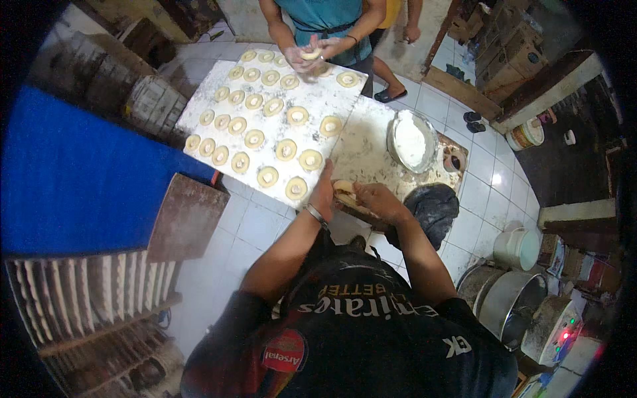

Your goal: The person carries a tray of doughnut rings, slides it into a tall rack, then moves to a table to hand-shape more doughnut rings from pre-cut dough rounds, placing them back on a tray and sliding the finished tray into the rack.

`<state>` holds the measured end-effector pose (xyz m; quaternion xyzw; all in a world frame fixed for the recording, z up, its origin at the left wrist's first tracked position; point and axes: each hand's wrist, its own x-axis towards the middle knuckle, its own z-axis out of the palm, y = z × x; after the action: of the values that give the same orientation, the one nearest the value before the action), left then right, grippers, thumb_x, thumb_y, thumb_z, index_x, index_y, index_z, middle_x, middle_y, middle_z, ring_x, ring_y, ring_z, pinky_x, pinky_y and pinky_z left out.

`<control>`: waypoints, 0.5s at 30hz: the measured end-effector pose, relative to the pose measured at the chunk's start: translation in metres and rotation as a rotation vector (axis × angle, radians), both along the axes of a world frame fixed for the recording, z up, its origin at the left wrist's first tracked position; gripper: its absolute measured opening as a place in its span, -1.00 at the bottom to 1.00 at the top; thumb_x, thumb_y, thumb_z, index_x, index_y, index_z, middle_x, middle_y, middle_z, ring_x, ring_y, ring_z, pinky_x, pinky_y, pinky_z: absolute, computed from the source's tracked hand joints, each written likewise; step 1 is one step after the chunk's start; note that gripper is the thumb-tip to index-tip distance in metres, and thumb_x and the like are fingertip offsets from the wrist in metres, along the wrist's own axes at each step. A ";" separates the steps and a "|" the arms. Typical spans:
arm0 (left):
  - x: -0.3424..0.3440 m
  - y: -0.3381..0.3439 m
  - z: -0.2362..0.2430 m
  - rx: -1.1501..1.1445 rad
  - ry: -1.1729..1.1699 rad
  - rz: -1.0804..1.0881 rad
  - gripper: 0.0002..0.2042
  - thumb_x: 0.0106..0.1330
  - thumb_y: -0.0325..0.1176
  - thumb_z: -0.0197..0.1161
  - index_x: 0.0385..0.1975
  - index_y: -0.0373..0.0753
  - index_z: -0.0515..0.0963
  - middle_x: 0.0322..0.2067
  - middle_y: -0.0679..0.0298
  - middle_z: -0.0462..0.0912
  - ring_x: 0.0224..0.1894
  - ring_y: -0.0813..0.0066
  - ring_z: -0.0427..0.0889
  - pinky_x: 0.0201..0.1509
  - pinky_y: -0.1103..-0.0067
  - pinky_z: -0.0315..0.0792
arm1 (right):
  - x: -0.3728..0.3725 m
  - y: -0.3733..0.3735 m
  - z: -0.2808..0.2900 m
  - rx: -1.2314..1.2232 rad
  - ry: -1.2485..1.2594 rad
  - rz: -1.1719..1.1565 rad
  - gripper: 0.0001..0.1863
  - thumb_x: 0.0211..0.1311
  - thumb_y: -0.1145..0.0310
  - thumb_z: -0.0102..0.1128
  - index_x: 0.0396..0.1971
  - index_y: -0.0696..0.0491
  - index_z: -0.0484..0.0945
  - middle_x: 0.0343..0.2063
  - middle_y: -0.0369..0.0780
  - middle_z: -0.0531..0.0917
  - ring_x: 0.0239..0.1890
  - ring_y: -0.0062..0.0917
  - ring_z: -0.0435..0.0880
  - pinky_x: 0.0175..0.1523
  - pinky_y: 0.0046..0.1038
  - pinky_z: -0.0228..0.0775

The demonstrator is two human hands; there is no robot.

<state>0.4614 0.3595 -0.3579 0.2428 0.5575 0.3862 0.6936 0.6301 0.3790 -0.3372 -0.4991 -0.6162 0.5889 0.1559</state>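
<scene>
In front of my body, above the near edge of the work table, I hold a pale dough ring (344, 186) between both hands. My left hand (322, 194) is seen edge-on at the ring's left side, and its inner fingers are partly hidden. From the right, my right hand (379, 201) closes its fingers on the ring's other side. Just beyond my hands lies a white floured board (219, 171) with several dough rings (310, 160) set out in rows, each with a floury hole.
Across the board a person in a teal top (325, 16) holds another dough piece (310, 54). A basin of flour (413, 141) and a dark cloth (432, 211) are at the table's right. A metal mixing bowl (523, 306) stands lower right; a blue cover (86, 172) and racks fill the left.
</scene>
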 end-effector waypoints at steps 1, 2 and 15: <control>-0.012 0.003 -0.017 0.020 0.048 0.049 -0.19 0.33 0.42 -0.21 0.07 -0.33 0.45 -0.16 0.12 0.61 -0.10 0.29 0.55 0.04 0.42 0.37 | -0.016 0.008 0.011 -0.117 -0.058 -0.058 -0.38 0.45 -0.11 -0.13 -0.39 0.19 0.62 -0.54 -0.28 0.58 -0.48 -0.62 0.47 -0.28 -0.53 0.35; -0.016 0.012 -0.036 0.042 0.089 0.075 -0.22 0.33 0.40 -0.17 -0.02 -0.33 0.50 -0.24 0.15 0.63 -0.18 0.31 0.58 -0.02 0.43 0.40 | -0.016 0.021 -0.005 -0.194 0.079 -0.243 -0.42 0.44 -0.07 -0.05 -0.42 0.19 0.62 -0.58 -0.30 0.56 -0.51 -0.63 0.46 -0.37 -0.51 0.30; -0.155 0.182 -0.072 0.089 0.012 -0.204 -0.79 0.20 -0.19 0.26 -0.33 -0.19 0.67 -0.45 0.37 0.57 -0.45 0.55 0.44 -0.34 0.56 0.31 | -0.078 0.170 -0.052 -0.215 0.312 -0.362 -0.83 0.18 0.37 0.10 -0.33 0.11 0.61 -0.47 -0.35 0.60 -0.44 -0.64 0.48 -0.19 -0.62 0.31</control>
<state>0.3062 0.5411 -0.4300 0.3312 0.5161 0.3364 0.7147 0.5518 0.5485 -0.3893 -0.5179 -0.4193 0.6835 0.2979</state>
